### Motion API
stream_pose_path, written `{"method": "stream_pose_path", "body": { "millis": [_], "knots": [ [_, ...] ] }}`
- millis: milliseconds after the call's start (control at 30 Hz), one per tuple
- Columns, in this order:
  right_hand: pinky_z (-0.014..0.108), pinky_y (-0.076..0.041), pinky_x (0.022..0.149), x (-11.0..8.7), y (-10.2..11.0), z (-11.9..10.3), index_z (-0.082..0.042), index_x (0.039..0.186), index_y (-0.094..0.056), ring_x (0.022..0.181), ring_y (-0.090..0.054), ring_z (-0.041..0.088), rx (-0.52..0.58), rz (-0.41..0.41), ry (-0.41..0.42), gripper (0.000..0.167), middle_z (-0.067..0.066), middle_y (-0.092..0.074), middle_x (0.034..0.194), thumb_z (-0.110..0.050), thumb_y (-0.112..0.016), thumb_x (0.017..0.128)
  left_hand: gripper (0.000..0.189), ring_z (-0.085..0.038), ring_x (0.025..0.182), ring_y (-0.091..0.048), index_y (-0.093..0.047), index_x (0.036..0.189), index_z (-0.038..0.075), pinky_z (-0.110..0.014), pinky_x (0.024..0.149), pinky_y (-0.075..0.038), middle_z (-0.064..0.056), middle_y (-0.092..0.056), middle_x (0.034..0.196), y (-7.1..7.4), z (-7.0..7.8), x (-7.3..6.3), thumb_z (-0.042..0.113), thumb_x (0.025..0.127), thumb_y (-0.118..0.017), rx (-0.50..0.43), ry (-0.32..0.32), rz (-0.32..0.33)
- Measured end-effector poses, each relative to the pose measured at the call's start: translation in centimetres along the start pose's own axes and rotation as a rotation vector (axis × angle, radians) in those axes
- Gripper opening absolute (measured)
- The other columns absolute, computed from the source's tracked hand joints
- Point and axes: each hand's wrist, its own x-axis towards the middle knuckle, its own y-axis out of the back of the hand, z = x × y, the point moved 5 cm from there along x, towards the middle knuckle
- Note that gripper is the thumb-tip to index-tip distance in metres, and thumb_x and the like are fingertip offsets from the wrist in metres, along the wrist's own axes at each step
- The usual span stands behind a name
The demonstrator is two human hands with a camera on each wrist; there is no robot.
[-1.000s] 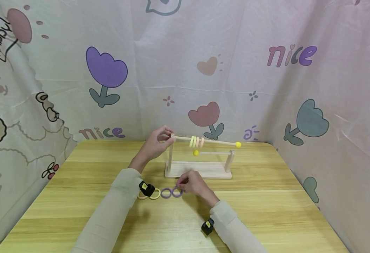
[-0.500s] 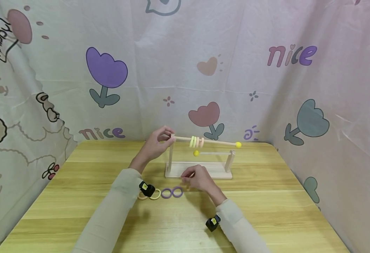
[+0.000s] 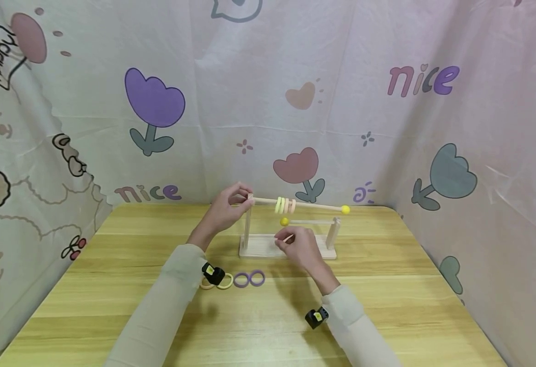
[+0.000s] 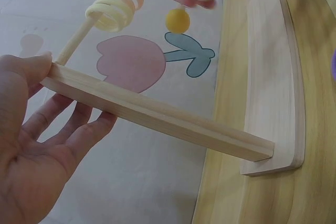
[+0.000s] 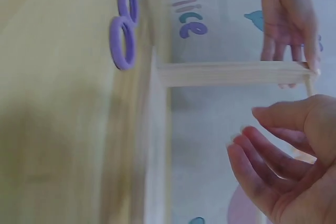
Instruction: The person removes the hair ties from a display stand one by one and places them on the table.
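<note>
My left hand (image 3: 225,209) grips the top of the tall left post (image 4: 157,111) of a wooden stand (image 3: 261,246), thumb on its end and fingers against its side. From that post a long rod (image 3: 318,206) reaches right, carrying several pale yellow-green and peach rings (image 3: 285,205) and tipped by a yellow ball (image 3: 345,209). A shorter rod (image 3: 311,222) with another yellow ball (image 3: 284,221) extends left from the short right post (image 3: 334,234). My right hand (image 3: 303,248) hovers before the stand's base, fingers loosely bent and apart from the thumb, holding nothing.
Two purple rings (image 3: 257,278) lie on the wooden table (image 3: 387,306) in front of the stand. Left of them are a pale yellow ring (image 3: 224,282) and an orange-tan ring (image 3: 207,285), both partly behind the left wrist camera. A printed cloth (image 3: 231,102) hangs behind.
My right hand has left the purple ring on the table and moved up and right to the stand's base. The left hand and the rings have stayed put.
</note>
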Motion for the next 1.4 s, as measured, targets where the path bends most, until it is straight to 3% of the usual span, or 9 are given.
{"method": "stream_pose_path", "body": {
  "millis": [267, 633, 900, 1400],
  "knots": [
    [0.032, -0.063, 0.065, 0.6, 2.6, -0.7, -0.001, 0.09, -0.078, 0.073, -0.077, 0.027, -0.007, 0.216, 0.091, 0.007, 0.012, -0.079, 0.085, 0.0, -0.081, 0.084, 0.02, -0.037, 0.122, -0.067, -0.061, 0.118, 0.007, -0.049, 0.095, -0.056, -0.016, -0.063, 0.113, 0.0, 0.1, 0.3, 0.019, 0.102, -0.066, -0.008, 0.004, -0.002],
    [0.033, -0.063, 0.064, 0.8, 4.7, -0.5, 0.001, 0.089, -0.079, 0.073, -0.078, 0.031, 0.054, 0.418, 0.096, 0.006, 0.017, -0.079, 0.086, -0.004, -0.08, 0.085, 0.018, -0.038, 0.12, -0.068, -0.061, 0.116, 0.006, -0.045, 0.093, -0.057, -0.016, -0.064, 0.11, -0.1, -0.1, 0.3, 0.016, 0.102, -0.065, -0.003, -0.023, -0.004],
    [0.039, -0.064, 0.066, 1.0, 5.4, -0.4, 0.002, 0.091, -0.076, 0.075, -0.078, 0.032, 0.101, 0.477, 0.089, 0.012, 0.018, -0.079, 0.089, -0.006, -0.082, 0.085, 0.016, -0.037, 0.121, -0.067, -0.061, 0.116, 0.008, -0.043, 0.092, -0.058, -0.016, -0.064, 0.111, 0.0, -0.1, 0.1, 0.015, 0.102, -0.064, 0.005, -0.015, -0.008],
    [0.042, -0.064, 0.066, 1.8, 4.6, -0.6, 0.0, 0.099, -0.074, 0.073, -0.078, 0.031, 0.061, 0.52, 0.082, 0.021, 0.016, -0.079, 0.088, -0.01, -0.082, 0.083, 0.017, -0.038, 0.122, -0.067, -0.061, 0.117, 0.008, -0.044, 0.093, -0.057, -0.016, -0.064, 0.112, 0.0, -0.1, 0.0, 0.017, 0.102, -0.064, 0.007, -0.02, -0.005]
  ]
}}
